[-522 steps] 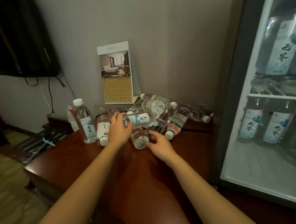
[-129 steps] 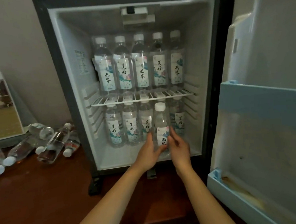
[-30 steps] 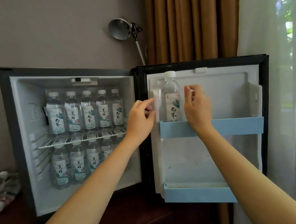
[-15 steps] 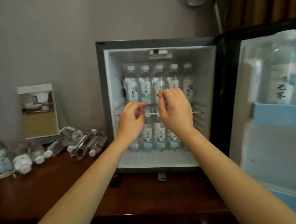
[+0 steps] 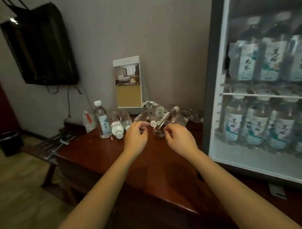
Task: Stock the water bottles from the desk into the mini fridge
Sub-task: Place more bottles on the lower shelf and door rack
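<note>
We are reaching both hands, left hand [image 5: 136, 138] and right hand [image 5: 180, 139], fingers loosely curled and empty, toward the bottles [image 5: 157, 116] heaped on the tabletop [image 5: 150, 167]; we should be gripping one body firmly, avoiding rolling neighbours.

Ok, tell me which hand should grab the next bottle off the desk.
Right. The right hand hovers with its grip open, nearly at the tilted bottle at the front of the pile. The left hand is also empty, but hangs over bare desk, less squarely lined up with any bottle.
</note>
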